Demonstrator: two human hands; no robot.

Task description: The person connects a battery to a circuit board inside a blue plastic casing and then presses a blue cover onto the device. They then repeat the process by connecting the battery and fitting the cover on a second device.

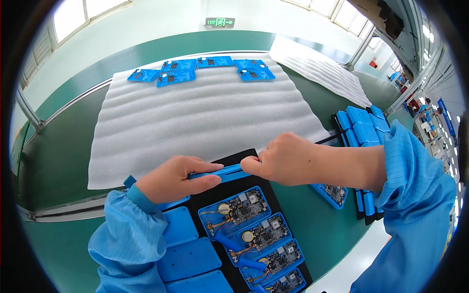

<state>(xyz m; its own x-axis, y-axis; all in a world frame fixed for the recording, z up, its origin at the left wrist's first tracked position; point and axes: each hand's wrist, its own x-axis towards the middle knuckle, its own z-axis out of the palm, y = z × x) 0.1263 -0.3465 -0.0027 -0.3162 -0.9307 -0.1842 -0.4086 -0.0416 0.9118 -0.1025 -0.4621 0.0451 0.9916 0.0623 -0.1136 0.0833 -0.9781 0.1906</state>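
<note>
A closed-looking blue plastic case [229, 173], seen edge-on, is held level between my hands above a black tray [196, 207]. My left hand [171, 180] pinches its left end between thumb and fingers. At the other end, my right hand [286, 158] is closed over the case with the fingers curled, so that end is hidden. Below lie several open blue cases [270, 212] with circuit boards [250, 205], round gold coin-like parts, thin wires and blue cylinders. Flat blue covers [188, 260] lie in a column to their left.
White foam sheeting [195, 117] covers the green bench ahead, with several board-filled blue cases [177, 76] along its far edge. To the right, a stack of blue cases [364, 132] stands on black trays, and a single open case [337, 195] lies under my right forearm.
</note>
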